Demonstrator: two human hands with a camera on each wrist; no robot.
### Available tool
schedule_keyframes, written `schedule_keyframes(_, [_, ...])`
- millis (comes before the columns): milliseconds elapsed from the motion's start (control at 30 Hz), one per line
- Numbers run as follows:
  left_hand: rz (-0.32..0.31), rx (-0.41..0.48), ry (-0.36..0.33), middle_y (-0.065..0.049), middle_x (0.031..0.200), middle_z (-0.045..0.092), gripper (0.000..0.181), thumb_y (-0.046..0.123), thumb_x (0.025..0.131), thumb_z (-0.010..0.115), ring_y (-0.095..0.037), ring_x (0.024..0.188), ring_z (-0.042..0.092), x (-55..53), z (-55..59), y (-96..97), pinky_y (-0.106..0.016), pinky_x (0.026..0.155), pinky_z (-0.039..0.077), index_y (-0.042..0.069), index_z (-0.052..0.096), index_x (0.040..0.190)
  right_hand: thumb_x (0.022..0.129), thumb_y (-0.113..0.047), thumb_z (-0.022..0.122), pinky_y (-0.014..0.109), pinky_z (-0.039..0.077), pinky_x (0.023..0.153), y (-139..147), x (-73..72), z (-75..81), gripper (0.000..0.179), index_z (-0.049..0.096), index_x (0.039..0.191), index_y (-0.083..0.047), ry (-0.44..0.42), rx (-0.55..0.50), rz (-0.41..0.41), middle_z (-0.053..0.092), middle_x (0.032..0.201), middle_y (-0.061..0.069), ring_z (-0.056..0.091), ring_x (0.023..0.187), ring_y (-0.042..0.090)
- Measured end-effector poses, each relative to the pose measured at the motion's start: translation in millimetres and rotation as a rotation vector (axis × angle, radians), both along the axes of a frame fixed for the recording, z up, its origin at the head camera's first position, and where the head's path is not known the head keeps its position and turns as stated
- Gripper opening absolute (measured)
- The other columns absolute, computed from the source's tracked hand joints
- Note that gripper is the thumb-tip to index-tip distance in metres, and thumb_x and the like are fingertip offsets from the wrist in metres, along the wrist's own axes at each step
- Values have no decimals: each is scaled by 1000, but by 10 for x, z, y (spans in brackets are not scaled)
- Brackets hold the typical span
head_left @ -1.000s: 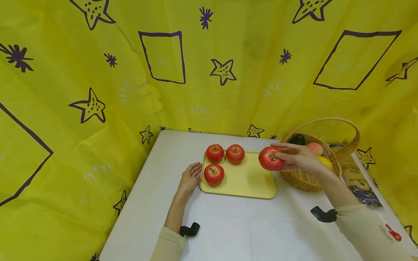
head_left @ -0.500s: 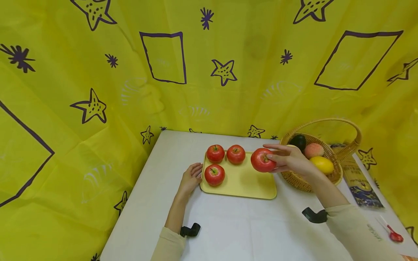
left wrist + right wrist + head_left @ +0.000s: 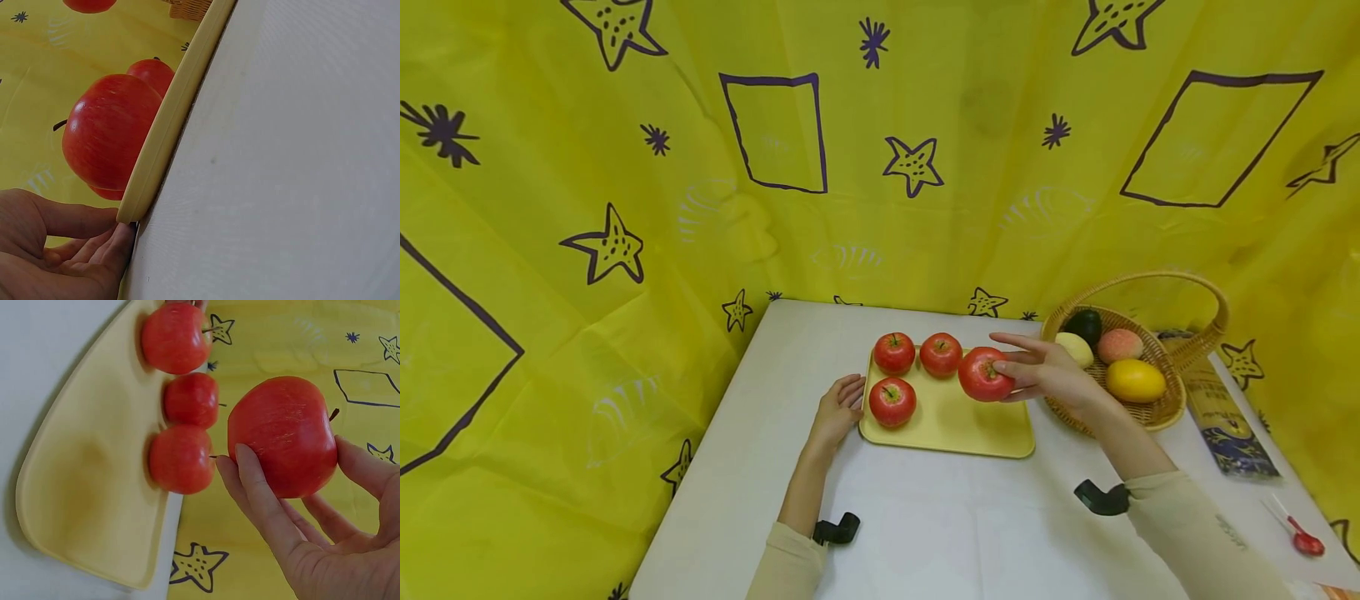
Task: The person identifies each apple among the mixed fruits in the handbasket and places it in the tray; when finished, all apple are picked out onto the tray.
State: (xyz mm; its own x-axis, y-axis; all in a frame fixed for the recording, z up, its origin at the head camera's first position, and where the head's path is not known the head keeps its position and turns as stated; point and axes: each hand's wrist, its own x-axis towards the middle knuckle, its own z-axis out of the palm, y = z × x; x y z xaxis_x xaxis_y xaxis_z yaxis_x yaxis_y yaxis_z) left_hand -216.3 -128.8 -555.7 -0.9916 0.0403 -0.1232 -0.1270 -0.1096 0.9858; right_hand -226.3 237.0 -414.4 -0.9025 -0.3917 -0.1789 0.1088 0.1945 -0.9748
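My right hand [image 3: 1054,377] holds a red apple [image 3: 982,374] above the right half of a yellow tray [image 3: 958,423]. In the right wrist view, the thumb and fingers curl round this apple [image 3: 284,434], which hangs clear of the tray. On the tray's left part sit three more red apples: a back-left apple [image 3: 894,353], a back apple [image 3: 941,355] and a front apple [image 3: 892,402]. At the tray's left edge is my left hand [image 3: 835,412]. The left wrist view shows its thumb and fingertips pinching the tray's rim [image 3: 153,156] near one end.
Right of the tray stands a wicker basket [image 3: 1168,412] with a tall handle. Inside are a yellow fruit [image 3: 1135,381], a peach [image 3: 1120,346], a dark green fruit [image 3: 1084,327] and a pale one [image 3: 1075,350]. A printed bag [image 3: 1232,433] and a red spoon-like item [image 3: 1306,543] lie farther right.
My right hand has carried the apple leftward from beside the basket to over the tray, uncovering the fruits in the basket. My left hand and the three other apples have stayed put.
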Motion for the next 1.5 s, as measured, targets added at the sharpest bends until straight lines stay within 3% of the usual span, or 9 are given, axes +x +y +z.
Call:
schedule_keyframes(467, [-5,-12,12,-26,157,46,76,-29,81,50,-38,148,42,8,0,-9,-48,121,39,-6,39,154,99,-15,72,56,63,86,-209,-27,-129,73,36,162,-10,-37,-8,12,48,150,36,72,109,31])
schedule_keyframes(1100, [3,-22,13,-26,156,47,76,-27,81,51,-37,147,44,17,-3,-10,-47,120,41,-7,40,153,98,-14,72,60,60,88,-452,-2,-397,75,35,162,-5,-80,-14,23,51,147,35,69,114,34])
schedule_keyframes(1500, [-5,-10,18,-27,157,45,75,-28,82,48,-37,148,42,1,1,13,-46,122,38,-7,39,154,98,-15,73,53,64,87,-503,5,-552,72,39,161,-8,-98,12,18,54,147,31,71,110,29])
